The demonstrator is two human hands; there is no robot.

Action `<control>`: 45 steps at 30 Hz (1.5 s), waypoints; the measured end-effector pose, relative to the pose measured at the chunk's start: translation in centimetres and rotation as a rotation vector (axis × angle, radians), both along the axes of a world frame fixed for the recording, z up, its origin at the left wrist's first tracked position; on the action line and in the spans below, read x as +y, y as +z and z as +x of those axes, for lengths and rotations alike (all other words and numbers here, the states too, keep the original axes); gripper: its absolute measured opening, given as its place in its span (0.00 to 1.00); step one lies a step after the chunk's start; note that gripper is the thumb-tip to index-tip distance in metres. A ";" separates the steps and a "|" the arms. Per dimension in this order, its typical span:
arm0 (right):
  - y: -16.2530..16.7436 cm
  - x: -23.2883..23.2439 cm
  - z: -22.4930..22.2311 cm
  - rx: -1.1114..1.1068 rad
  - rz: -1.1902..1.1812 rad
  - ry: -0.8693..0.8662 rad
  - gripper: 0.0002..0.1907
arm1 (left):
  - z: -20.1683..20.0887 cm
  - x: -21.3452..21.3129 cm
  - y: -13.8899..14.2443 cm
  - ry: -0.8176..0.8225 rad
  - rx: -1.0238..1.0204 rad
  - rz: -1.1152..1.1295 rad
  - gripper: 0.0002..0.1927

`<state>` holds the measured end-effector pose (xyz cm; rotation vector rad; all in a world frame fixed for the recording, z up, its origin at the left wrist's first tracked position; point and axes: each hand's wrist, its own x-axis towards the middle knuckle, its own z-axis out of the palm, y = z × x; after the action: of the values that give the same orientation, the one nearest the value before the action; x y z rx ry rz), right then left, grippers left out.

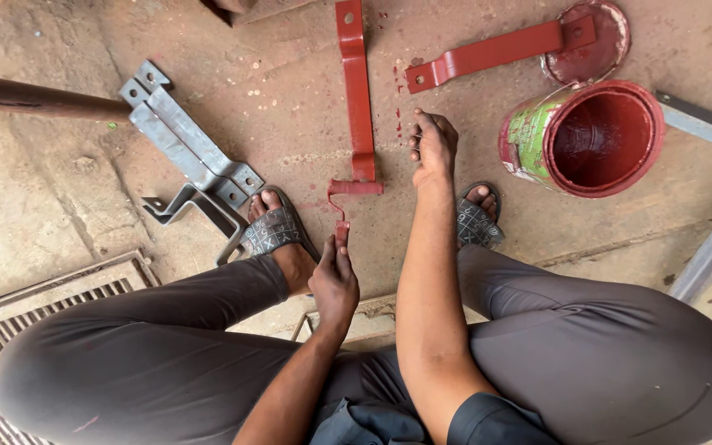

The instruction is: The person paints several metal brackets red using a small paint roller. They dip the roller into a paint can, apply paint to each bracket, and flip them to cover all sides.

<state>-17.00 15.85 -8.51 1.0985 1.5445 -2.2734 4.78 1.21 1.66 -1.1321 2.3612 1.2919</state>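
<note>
Squatting painter, red bracket at centre frame.
Left hand (334,280) pinches a red-tipped brush (341,224) touching the painted bracket (358,99); right hand (433,142) fingers loosely curled beside paint can (588,138).

floor (67,189): concrete | red brackets (358,99) | grey brackets (183,148) | paint can (587,140) | lid (591,41)

— How many red-painted brackets do you count?
— Two: one long bracket (357,91) lying upright in the view, and a second red bracket (488,54) resting across toward the lid.
— And unpainted ones?
— A pile of grey brackets (187,152); three at least (they overlap, so the exact number is hard to tell).
— Paint tins?
— One paint can (587,136), open, and one lid (595,37) beside it.
— Sandals?
— Two, a left sandal (274,231) and a right sandal (476,221).
— Hands?
— Two: the left (335,284) and the right (433,144).
</note>
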 end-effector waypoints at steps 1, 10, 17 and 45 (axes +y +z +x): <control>0.0 0.0 -0.1 0.006 -0.002 0.005 0.08 | 0.0 0.1 -0.1 -0.015 0.049 -0.024 0.24; 0.6 -1.0 0.2 0.041 -0.023 0.019 0.09 | 1.5 0.2 -0.2 -0.033 0.075 -0.022 0.24; 1.9 -1.4 0.2 0.019 -0.012 0.022 0.09 | 1.6 0.1 0.2 -0.039 0.129 -0.040 0.23; 1.0 1.3 1.7 0.034 0.041 -0.079 0.08 | -2.0 -3.4 0.4 -0.100 0.344 0.118 0.24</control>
<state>-15.27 17.11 -7.48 1.1569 1.5949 -2.3325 2.77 -2.23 2.10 -0.7998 2.4933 1.6780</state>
